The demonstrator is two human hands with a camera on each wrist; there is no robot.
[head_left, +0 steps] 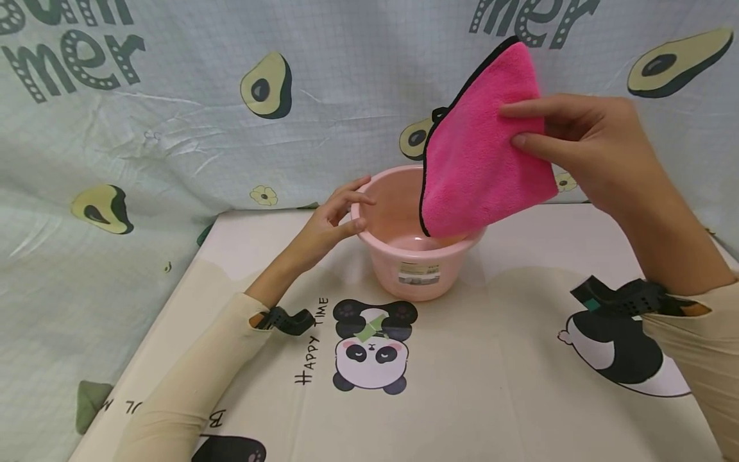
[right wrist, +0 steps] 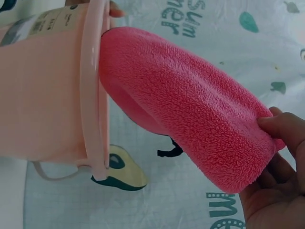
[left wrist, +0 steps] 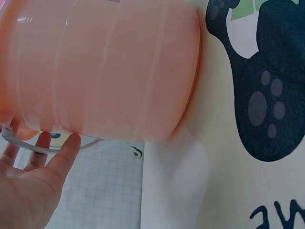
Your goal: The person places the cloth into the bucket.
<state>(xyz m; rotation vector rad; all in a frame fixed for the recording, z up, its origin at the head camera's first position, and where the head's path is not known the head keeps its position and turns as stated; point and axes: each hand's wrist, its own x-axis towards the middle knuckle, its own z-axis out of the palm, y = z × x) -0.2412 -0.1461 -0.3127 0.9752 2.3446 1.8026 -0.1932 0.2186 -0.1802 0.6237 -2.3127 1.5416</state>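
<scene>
I'm monitoring remotely and seeing the right hand (head_left: 594, 141) pinching a bright pink cloth (head_left: 479, 167), thumb on one face, fingers pressing the other. Cloth is hanging at a tilt in mid-air, its black trim (head_left: 424, 179) running down the side away from the hand, a small black loop (head_left: 439, 114) sticking out of it. Its lower end is overlapping the mouth of the pink bucket (head_left: 418, 255); from the right wrist I'm seeing that end meeting the rim line, but I cannot tell whether it's touching.

Left hand (head_left: 335, 208) is resting at the bucket's rim on its own side, fingers extended, loosely spread, some reaching over the edge. Bucket is standing upright on the table (head_left: 491, 385), its label (head_left: 418, 274) facing my head view; a thin handle (right wrist: 59, 178) is sitting below the rim.

Panda print (head_left: 371, 362) is lying just in front of the bucket, lettering alongside. Behind, a pale curtain (head_left: 346, 38) is hanging, showing avocado prints (head_left: 267, 85). Both arms are wearing beige sleeves (head_left: 190, 378) and black wrist devices (head_left: 291, 321).
</scene>
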